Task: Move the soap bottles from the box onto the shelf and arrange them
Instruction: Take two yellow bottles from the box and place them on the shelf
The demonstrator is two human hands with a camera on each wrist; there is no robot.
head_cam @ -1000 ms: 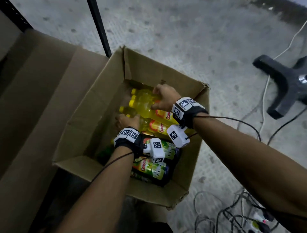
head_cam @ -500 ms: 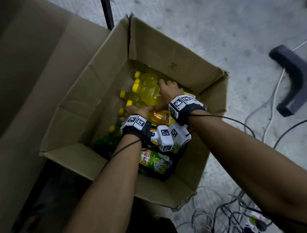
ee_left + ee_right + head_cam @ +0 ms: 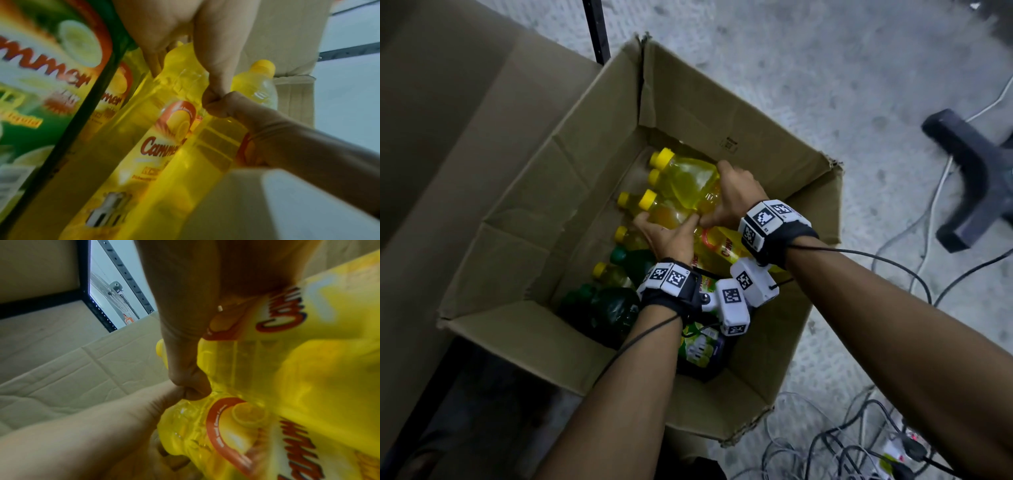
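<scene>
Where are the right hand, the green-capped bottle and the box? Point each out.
right hand (image 3: 736, 198): head view, back of hand.
green-capped bottle (image 3: 618, 254): head view, its cap.
cardboard box (image 3: 722, 113): head view, far inner wall.

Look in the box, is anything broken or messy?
Nothing spilled that I can see. The cardboard box has torn, ragged flap edges, and the soap bottles lie jumbled on their sides, yellow ones piled over green ones, not standing. Loose cables tangle on the floor beside it.

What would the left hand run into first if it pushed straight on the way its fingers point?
The left hand grips a yellow bottle and points toward the box's far-left side. Beyond it lies another yellow-capped bottle, then probably the cardboard wall; depth is hard to judge.
</scene>
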